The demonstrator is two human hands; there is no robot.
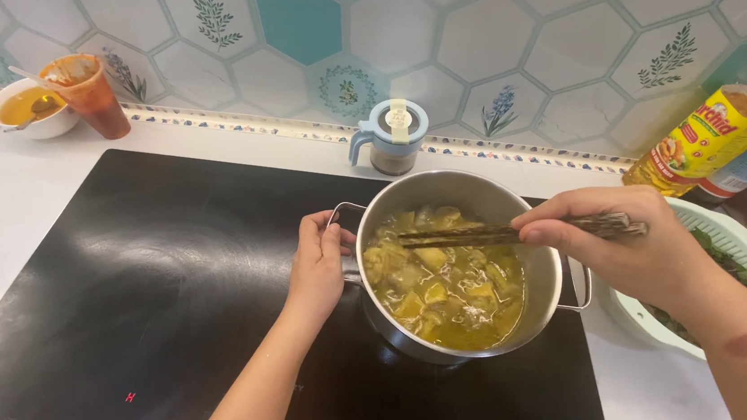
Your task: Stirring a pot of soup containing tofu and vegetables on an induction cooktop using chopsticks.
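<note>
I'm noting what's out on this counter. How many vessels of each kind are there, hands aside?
Steel pot: 1
White bowl: 1
Orange cup: 1
Lidded blue jar: 1
Pale green colander: 1
Bottles: 2
Total: 7

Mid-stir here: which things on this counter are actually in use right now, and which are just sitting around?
In use: steel pot of yellow stew, chopsticks, black cooktop, left hand on the pot's handle, right hand holding the chopsticks.

Lying about: white bowl with spoon, orange cup, small blue jar, oil bottle, colander of greens.
</note>
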